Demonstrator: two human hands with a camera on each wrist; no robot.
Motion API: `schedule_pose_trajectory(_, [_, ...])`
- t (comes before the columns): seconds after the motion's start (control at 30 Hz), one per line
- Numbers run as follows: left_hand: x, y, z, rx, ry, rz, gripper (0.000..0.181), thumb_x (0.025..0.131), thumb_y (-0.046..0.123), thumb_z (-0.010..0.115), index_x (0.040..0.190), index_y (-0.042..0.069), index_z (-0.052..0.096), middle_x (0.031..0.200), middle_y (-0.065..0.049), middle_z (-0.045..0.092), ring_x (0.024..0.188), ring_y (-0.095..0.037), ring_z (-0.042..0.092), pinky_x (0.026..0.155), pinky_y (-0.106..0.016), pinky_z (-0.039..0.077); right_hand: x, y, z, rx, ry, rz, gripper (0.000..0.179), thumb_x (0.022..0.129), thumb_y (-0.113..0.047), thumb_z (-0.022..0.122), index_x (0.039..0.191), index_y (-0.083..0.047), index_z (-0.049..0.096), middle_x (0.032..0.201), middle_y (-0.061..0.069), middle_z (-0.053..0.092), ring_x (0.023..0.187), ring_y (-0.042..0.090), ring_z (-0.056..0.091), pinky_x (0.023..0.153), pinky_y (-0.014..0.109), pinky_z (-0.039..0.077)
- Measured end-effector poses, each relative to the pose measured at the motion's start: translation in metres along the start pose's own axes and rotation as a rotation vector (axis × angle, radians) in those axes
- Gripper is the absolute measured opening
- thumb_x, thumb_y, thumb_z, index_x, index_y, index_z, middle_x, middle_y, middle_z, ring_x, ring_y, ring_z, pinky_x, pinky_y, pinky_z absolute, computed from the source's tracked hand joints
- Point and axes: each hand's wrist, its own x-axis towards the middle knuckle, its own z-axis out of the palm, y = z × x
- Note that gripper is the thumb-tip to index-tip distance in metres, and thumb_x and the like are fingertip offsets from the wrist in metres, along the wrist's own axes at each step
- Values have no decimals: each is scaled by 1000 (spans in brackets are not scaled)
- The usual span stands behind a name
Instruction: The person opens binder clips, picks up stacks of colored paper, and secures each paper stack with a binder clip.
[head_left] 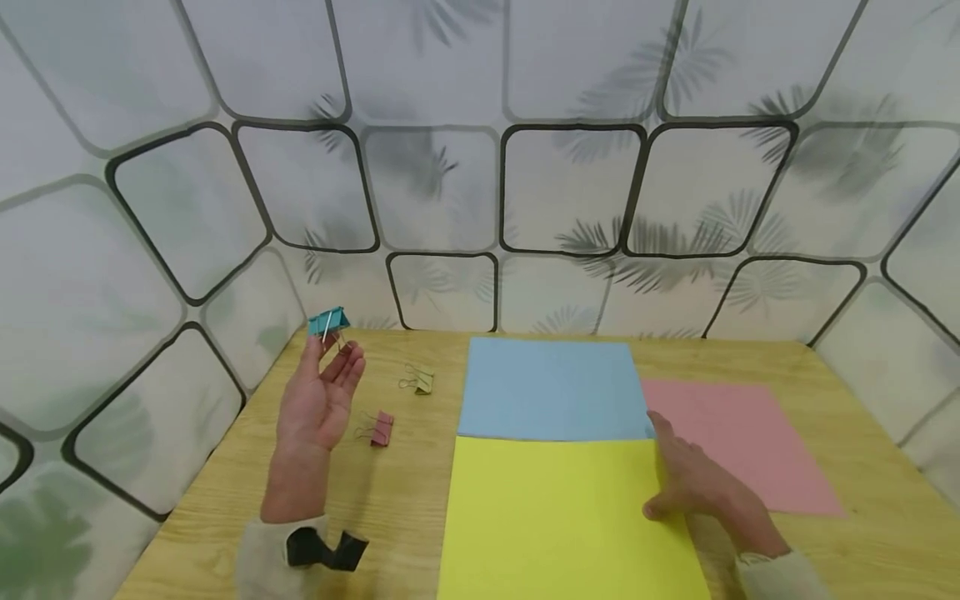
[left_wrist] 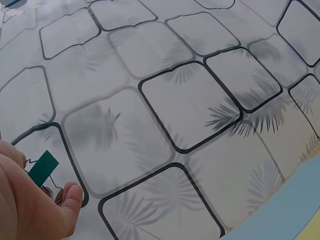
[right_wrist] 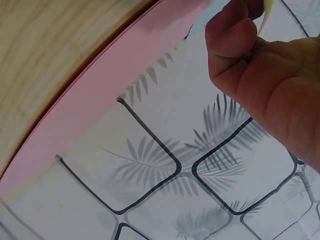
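Note:
My left hand [head_left: 318, 408] is raised at the left and holds a blue binder clip [head_left: 328, 322] by its wire handles, between thumb and fingers. In the left wrist view the clip [left_wrist: 44, 169] looks teal, and part of the hand hides its handles. A yellow sheet of paper [head_left: 555, 517] lies at the front of the table. My right hand [head_left: 693, 475] grips its right edge, thumb over the top; the fingers' undersides are hidden. Just beyond, a blue sheet [head_left: 551, 387] meets the yellow one. Curled fingers of the right hand [right_wrist: 260, 65] appear in the right wrist view.
A yellow binder clip [head_left: 423, 382] and a pink binder clip [head_left: 382, 429] lie left of the papers. To the right is a pink sheet [head_left: 738, 442], partly behind the right hand. A patterned backdrop [head_left: 570, 192] rises behind the wooden table [head_left: 405, 508].

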Motion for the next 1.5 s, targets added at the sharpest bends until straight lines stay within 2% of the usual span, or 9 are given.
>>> schedule_pose_trajectory(0.2, [0,1,-1,9,33,-50,45,99,42,52,133,13,46,108,-4,58,101,-10,60,91,-19,51,3,-3,3,25,18,-36,136,58,-20,96,149,12,0,134,50,39,116,60,50,96,66,41])
schedule_pose_trajectory(0.33, [-1,2,0,5,52,-78,45,101,42,48,136,16,43,108,-2,57,102,-9,58,91,-19,50,3,-6,4,63,19,1,132,59,-14,95,149,13,1,119,47,52,105,51,60,92,62,46])
schedule_pose_trajectory(0.53, [0,2,1,2,42,-59,43,101,40,49,134,14,44,107,-3,57,100,-11,58,90,-19,50,0,-10,7,60,44,100,115,62,-12,91,142,16,13,83,21,65,80,28,62,80,51,52])
schedule_pose_trajectory(0.67, [1,2,2,3,27,-55,39,102,40,49,131,15,46,106,-3,57,100,-11,58,90,-19,50,-1,-9,7,52,62,116,109,62,-10,89,139,16,16,78,16,63,76,26,60,78,49,53])
schedule_pose_trajectory(0.83, [-1,4,6,7,14,-48,38,102,40,48,131,16,45,109,-3,54,102,-11,56,91,-19,50,0,-5,2,106,51,119,102,68,-7,85,139,17,16,89,23,64,83,29,61,79,48,52])
schedule_pose_trajectory(1.0, [-2,4,7,28,20,-54,38,102,41,47,131,15,45,109,-3,53,102,-11,56,92,-18,49,-2,2,-9,246,22,76,77,83,-8,76,135,20,27,112,29,58,96,32,61,78,43,53])
schedule_pose_trajectory(1.17, [-1,2,7,-10,15,-83,33,104,38,47,126,14,47,106,-3,54,99,-11,58,91,-19,50,-5,10,-13,427,-71,-34,54,93,-7,68,129,21,41,107,21,62,88,26,65,70,36,57])
schedule_pose_trajectory(1.3, [-2,0,7,-34,16,-111,31,107,37,41,120,11,50,104,-4,54,99,-13,58,92,-21,49,-7,12,-13,537,-138,-48,56,96,-9,65,135,21,39,114,25,62,92,29,67,75,42,59])
schedule_pose_trajectory(1.5, [-1,-2,6,5,-13,-130,39,109,39,32,117,7,53,107,-3,55,104,-13,56,96,-22,48,-7,13,-14,550,-155,-74,56,102,-12,55,141,18,30,122,28,58,101,30,65,80,48,58])
